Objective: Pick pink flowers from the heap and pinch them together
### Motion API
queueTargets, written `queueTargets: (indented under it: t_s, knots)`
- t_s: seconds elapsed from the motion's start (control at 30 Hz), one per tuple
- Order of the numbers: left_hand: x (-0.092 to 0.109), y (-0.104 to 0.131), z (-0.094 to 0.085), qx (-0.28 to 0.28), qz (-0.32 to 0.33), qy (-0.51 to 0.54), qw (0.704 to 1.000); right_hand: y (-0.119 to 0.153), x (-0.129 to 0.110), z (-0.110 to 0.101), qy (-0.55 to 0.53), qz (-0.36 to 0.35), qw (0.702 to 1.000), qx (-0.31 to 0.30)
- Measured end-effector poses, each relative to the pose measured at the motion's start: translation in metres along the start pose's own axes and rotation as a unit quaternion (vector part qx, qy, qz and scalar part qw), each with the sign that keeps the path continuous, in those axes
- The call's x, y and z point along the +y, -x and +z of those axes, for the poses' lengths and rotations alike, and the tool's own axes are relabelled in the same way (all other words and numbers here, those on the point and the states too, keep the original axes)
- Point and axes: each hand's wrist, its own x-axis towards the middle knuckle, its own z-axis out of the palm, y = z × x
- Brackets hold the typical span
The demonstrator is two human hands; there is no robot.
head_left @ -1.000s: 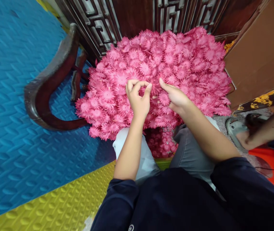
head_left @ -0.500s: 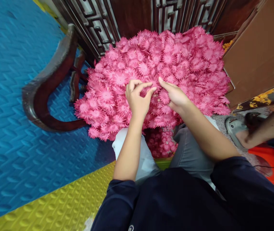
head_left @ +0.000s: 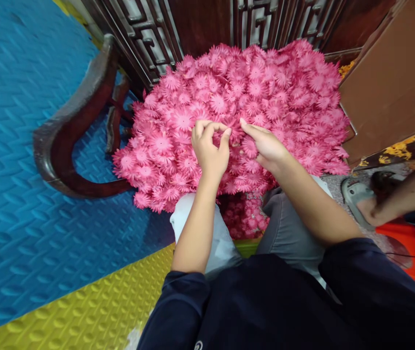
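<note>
A large heap of pink artificial flowers, with thin spiky petals, spreads in front of my knees. Over its middle, my left hand is closed in a pinch, thumb tip against the index finger, at the edge of a pink flower. My right hand faces it from the other side, its thumb at that flower's right edge and the other fingers curled beneath, mostly hidden. Another pink flower shows just under the right palm; whether it is held or lies on the heap I cannot tell.
A curved dark wooden chair arm stands left of the heap, over blue matting. Carved dark panels rise behind. At right are a brown cardboard sheet and another person's sandalled foot. More pink flowers lie between my legs.
My left thumb has drawn back slightly to the left and closed against the index finger. The right hand stays almost where it was.
</note>
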Motion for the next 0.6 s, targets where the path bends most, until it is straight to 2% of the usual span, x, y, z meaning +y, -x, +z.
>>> queueTargets:
  t_s: [0.17,0.3,0.37,0.5,0.6]
  knots:
    - [-0.001,0.001,0.001,0.019,-0.003,0.023,1.0,-0.003,0.003,-0.001,-0.024,0.0,0.999,0.021]
    - [0.006,0.003,0.002,0.034,0.015,0.048,0.998,-0.006,0.005,-0.003,-0.03,-0.01,0.999,0.02]
    - [0.009,0.003,0.002,0.045,0.018,0.06,0.997,-0.009,0.006,-0.004,-0.029,-0.011,0.999,0.043]
    - [0.003,-0.003,-0.009,0.116,-0.032,0.007,0.993,-0.016,0.005,-0.01,-0.03,0.017,0.994,0.105]
    - [-0.006,-0.01,-0.022,0.179,-0.086,-0.082,0.977,-0.02,0.005,-0.013,-0.026,0.017,0.994,0.103]
